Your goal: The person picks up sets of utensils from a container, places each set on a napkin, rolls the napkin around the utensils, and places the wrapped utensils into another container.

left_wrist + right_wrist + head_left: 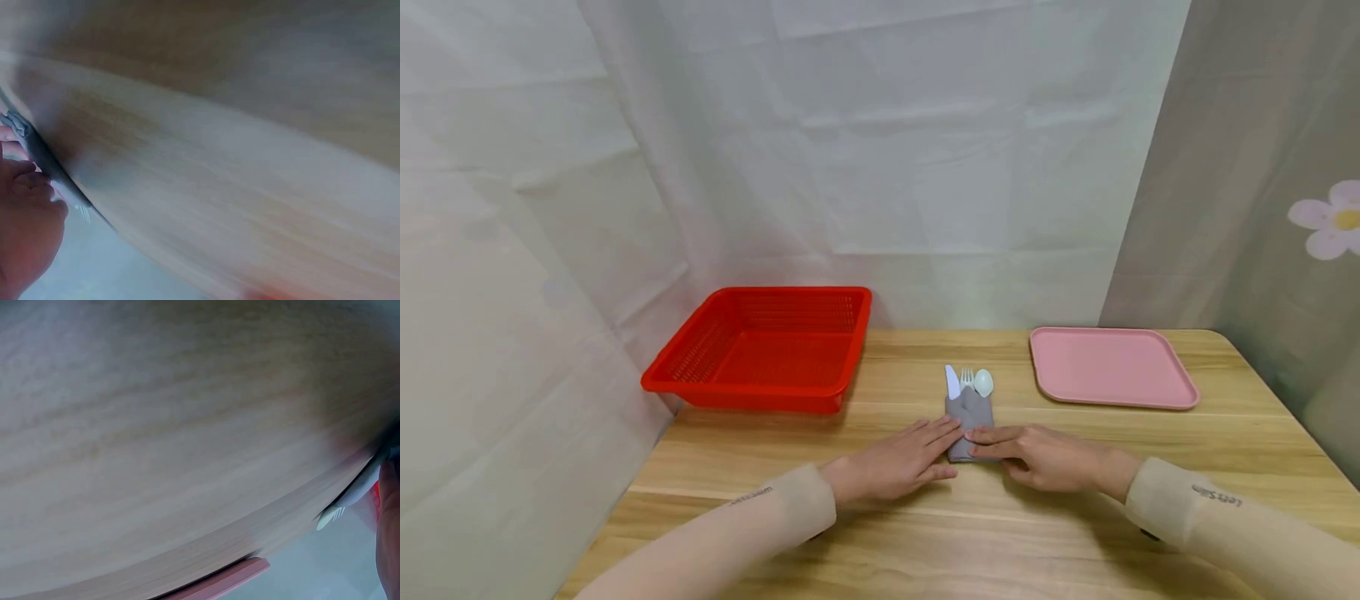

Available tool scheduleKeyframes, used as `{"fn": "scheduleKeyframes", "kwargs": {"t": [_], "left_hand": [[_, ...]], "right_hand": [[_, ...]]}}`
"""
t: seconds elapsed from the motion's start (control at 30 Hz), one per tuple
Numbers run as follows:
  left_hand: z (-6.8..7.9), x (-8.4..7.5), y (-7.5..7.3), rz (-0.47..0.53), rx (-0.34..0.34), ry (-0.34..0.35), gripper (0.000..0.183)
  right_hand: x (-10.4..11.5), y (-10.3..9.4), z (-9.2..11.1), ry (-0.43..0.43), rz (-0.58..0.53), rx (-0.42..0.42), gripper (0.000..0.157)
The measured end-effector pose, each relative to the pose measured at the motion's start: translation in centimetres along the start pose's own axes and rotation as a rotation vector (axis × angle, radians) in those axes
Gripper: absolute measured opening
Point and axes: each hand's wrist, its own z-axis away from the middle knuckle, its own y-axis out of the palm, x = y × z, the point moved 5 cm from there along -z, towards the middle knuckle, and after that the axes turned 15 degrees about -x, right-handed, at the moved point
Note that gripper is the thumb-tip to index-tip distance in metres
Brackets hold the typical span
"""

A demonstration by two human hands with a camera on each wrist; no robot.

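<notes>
A folded grey napkin (976,408) lies on the wooden table, forming a pocket. Out of its far end stick a white knife (952,382), a fork (967,377) and a spoon (983,382), side by side. My left hand (898,461) rests with straight fingers on the napkin's left edge. From the other side my right hand (1048,457) lays extended fingers on the napkin's lower right part. In the left wrist view the napkin (47,159) shows edge-on beside the hand. The spoon's tip (326,518) and fork tines appear in the right wrist view.
A red plastic basket (842,379) stands at the table's back left, with slotted walls. At the back right lies a pink tray (1112,367). Pale curtains (925,167) hang behind and to the left of the wooden table (925,550).
</notes>
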Motion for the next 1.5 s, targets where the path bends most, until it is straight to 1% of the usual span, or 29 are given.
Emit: {"fn": "scheduleKeyframes", "kwargs": {"t": [0.1, 0.13, 0.2, 0.27, 0.37, 0.5, 0.57, 0.63, 0.73, 0.77, 0.83, 0.87, 0.97, 1.13, 1.27, 1.4, 1.5], "left_hand": [[-0.8, 0.2, 0.0, 0.036, -0.015, -0.036, 0.061], [-1.0, 0.3, -0.1, 0.034, -0.024, -0.043, 0.058], [-1.4, 0.3, -0.1, 0.029, -0.045, -0.061, 0.054], [-1.9, 0.3, -0.1, 0.004, -0.066, -0.058, 0.05], [-2.5, 0.0, -0.1, -0.065, -0.109, -0.022, 0.046], [-2.8, -0.6, -0.1, -0.219, -0.161, 0.083, 0.044], [-2.6, -1.0, 0.0, -0.291, -0.183, 0.125, 0.044], [-2.6, -1.2, 0.0, -0.33, -0.193, 0.135, 0.044], [-2.6, -1.4, 0.1, -0.345, -0.189, 0.104, 0.044], [-2.7, -1.4, 0.1, -0.348, -0.184, 0.094, 0.044], [-2.8, -1.5, 0.2, -0.35, -0.176, 0.081, 0.043], [-2.8, -1.5, 0.2, -0.353, -0.172, 0.077, 0.043], [-2.8, -1.4, 0.2, -0.355, -0.168, 0.075, 0.043], [-2.9, -1.3, 0.5, -0.356, -0.17, 0.079, 0.044], [-2.8, -1.3, 0.5, -0.361, -0.174, 0.079, 0.044], [-2.8, -1.3, 0.5, -0.366, -0.176, 0.079, 0.044], [-2.7, -1.3, 0.4, -0.362, -0.18, 0.08, 0.045]], "right_hand": [[-0.1, 0.1, -0.2, 0.019, 0.003, 0.005, 0.048], [-0.2, 0.1, -0.2, 0.034, -0.003, 0.001, 0.046], [-0.4, 0.0, -0.3, 0.066, -0.014, -0.029, 0.04], [-0.5, -0.2, -0.4, 0.092, -0.019, -0.065, 0.034], [-0.6, -0.6, -0.1, 0.121, -0.022, -0.121, 0.028], [-0.6, -0.7, 0.2, 0.149, -0.039, -0.159, 0.028], [-0.7, -0.7, 0.2, 0.185, -0.06, -0.175, 0.027], [-0.8, -0.8, 0.1, 0.249, -0.086, -0.191, 0.021], [-1.3, -0.8, -0.2, 0.405, -0.168, -0.21, 0.008], [-1.5, -0.8, -0.3, 0.458, -0.2, -0.216, 0.007], [-1.8, -0.6, -0.6, 0.55, -0.268, -0.221, 0.011], [-1.9, -0.5, -0.8, 0.579, -0.294, -0.221, 0.014], [-2.1, -0.3, -1.0, 0.611, -0.328, -0.224, 0.017], [-2.2, 0.0, -1.1, 0.602, -0.342, -0.239, 0.019], [-2.3, 0.1, -1.1, 0.626, -0.384, -0.247, 0.018], [-2.4, 0.3, -0.9, 0.688, -0.46, -0.251, 0.017], [-2.3, 0.3, -0.8, 0.761, -0.503, -0.259, 0.019]]}}
